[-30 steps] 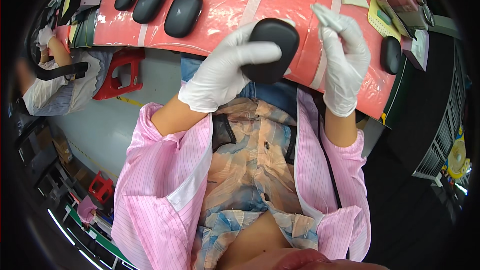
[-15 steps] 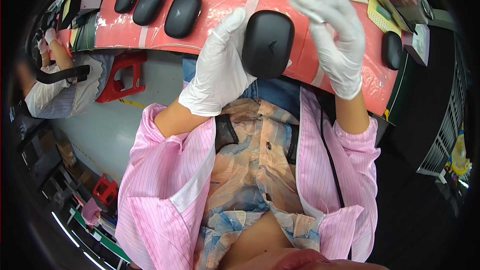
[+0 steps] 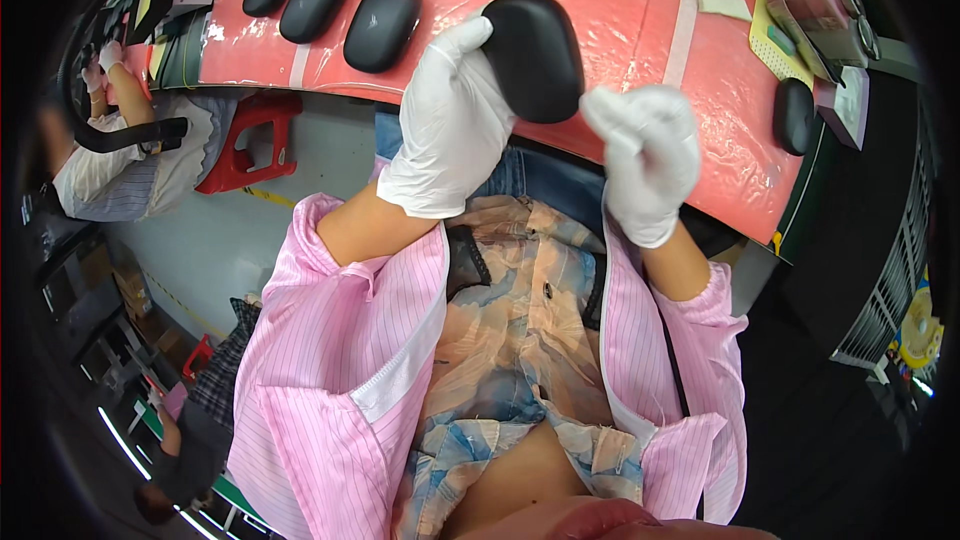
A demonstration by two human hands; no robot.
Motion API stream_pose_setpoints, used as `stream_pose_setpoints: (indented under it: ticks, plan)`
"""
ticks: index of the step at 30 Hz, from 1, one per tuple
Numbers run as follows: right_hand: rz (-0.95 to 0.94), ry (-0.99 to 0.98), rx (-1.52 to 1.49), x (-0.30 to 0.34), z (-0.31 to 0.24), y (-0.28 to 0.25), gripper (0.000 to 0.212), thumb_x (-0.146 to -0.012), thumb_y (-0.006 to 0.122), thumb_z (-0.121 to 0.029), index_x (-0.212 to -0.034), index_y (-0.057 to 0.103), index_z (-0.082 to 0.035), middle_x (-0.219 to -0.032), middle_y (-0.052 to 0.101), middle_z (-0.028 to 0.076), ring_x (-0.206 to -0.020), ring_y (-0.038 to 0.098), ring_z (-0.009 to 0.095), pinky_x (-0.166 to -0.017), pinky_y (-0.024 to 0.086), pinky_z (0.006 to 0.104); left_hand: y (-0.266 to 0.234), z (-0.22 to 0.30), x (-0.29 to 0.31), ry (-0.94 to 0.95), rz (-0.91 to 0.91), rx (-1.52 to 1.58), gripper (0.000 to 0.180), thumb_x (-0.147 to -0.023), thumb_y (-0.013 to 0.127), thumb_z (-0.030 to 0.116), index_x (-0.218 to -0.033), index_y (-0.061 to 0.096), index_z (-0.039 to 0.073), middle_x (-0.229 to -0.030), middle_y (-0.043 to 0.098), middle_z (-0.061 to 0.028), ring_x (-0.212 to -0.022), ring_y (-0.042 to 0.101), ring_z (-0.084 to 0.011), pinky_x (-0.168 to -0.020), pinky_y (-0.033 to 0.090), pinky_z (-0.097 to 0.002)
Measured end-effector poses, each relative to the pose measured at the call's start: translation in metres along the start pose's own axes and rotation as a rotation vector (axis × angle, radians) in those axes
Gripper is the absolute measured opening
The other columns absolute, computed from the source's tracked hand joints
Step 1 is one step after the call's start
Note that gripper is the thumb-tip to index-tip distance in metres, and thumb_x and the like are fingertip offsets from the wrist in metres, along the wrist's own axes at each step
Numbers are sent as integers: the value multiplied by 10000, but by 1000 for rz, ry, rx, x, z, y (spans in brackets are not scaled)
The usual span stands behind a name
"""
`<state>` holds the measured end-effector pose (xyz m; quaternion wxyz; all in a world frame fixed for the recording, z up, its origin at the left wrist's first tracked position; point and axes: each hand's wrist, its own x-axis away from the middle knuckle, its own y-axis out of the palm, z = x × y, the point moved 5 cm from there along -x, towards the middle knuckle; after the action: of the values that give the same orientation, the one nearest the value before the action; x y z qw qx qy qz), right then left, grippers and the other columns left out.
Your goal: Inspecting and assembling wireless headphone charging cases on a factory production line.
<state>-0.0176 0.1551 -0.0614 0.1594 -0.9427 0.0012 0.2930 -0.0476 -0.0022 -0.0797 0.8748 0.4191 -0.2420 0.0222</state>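
My left hand (image 3: 450, 120), in a white glove, grips a smooth black oval case (image 3: 533, 57) by its left side, above the front edge of the table. The case is tilted, and a plain face of it shows. My right hand (image 3: 645, 155), also white-gloved, is closed with its fingers curled beside the lower right edge of the case. It is slightly blurred, and whatever its fingers may hold is hidden. Whether it touches the case I cannot tell.
Several similar black cases (image 3: 382, 27) lie on the red-covered table (image 3: 640, 0) at the left. Another black case (image 3: 794, 116) lies near its right end, by a yellow tray (image 3: 765, 25) and a clear container. A red stool (image 3: 250, 140) and another person (image 3: 140, 160) are at the left.
The case has been turned and raised away from me in my left hand; the mark on its face no longer shows. My right hand has come down and closer to the case, its fingers curling in.
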Motion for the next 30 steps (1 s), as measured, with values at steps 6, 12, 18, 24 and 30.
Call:
stream_pose_setpoints:
  ticks: [6,12,18,24,30]
  plan:
    - [-79,13,65,-75,-2,-12,300,-838,520,80,-1076,681,-6,-943,643,75,-894,597,176,-823,462,270,0,-10,-8,-121,-286,-75,567,-975,400,526,-1165,596,29,-952,660,-82,-872,665,-189,-682,558,-318]
    - [-530,-317,-1,-25,-23,27,341,-709,706,-1,-1030,746,-108,-781,547,24,-715,544,167,-647,438,280,-3,-7,-9,-165,-69,60,604,-939,459,595,-1078,577,19,-818,609,-70,-698,609,-160,-627,548,-297]
    - [-146,-73,-10,-12,-4,-5,296,-780,623,78,-1038,714,-35,-858,607,59,-770,563,170,-704,460,276,17,-12,-5,-344,-323,420,771,-898,408,680,-1261,449,2,-1066,528,-151,-913,540,-270,-794,482,-387]
    - [-87,-109,135,-72,-14,-9,261,-859,580,44,-1094,680,-7,-1075,663,117,-928,593,207,-806,469,310,33,-29,-3,-503,-571,589,1083,-781,381,829,-1504,200,43,-1520,277,-201,-1403,284,-332,-1167,194,-487]
    - [-336,-354,117,-14,-32,15,293,-692,766,-21,-975,731,-87,-733,587,25,-646,566,202,-578,419,313,29,-22,-11,-347,-633,528,1110,-767,429,808,-1518,147,41,-1559,157,-230,-1434,210,-338,-1169,185,-473]
